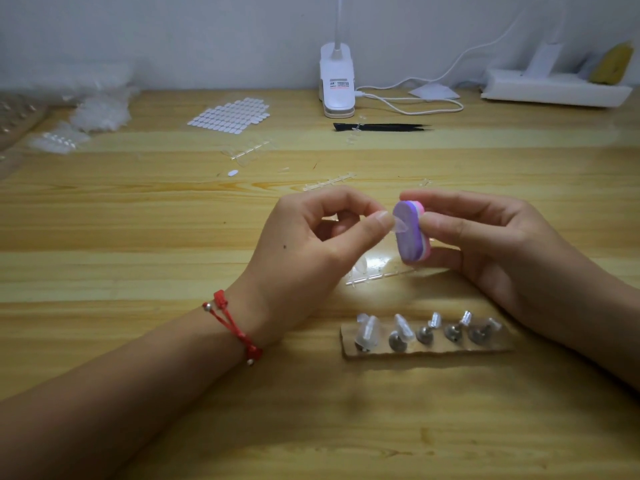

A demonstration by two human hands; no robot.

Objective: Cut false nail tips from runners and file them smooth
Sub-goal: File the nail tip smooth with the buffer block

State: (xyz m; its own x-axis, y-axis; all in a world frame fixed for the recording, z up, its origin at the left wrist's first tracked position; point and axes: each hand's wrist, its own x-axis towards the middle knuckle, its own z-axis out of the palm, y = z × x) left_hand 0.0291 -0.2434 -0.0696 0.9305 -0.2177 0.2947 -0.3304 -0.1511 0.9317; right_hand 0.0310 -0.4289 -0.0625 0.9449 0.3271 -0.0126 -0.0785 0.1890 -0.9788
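Closest to us, our left forearm is crossing the wooden table (138,237), wearing a red cord bracelet (232,327) at the wrist. We are pinching a clear false nail tip (401,227) between the thumb and forefinger of the left hand (311,237), and we are pressing its free edge against the purple face of a small oval buffer block (408,244). We are gripping that block with the right hand (491,244), forefinger at its upper end and thumb on its pink side, so both grips are closed narrowly on what they are holding.

Directly beneath the meeting point, a clear runner (377,273) with at least one tip attached is lying on the table in a patch of glare. Nearer to us than the grip, a cardboard strip (433,353) is carrying a row of five small metal stands (396,339), and clear tips are sitting on at least some of them.

Just beyond the grip, another runner (329,181) is lying flat. Farther beyond, black tweezers (381,127) are resting in front of a white clip lamp (337,84). Beyond and to the left of the grip, a sheet of white oval tabs (230,116) and a heap of clear plastic pieces (100,112) are lying well apart from the hands.
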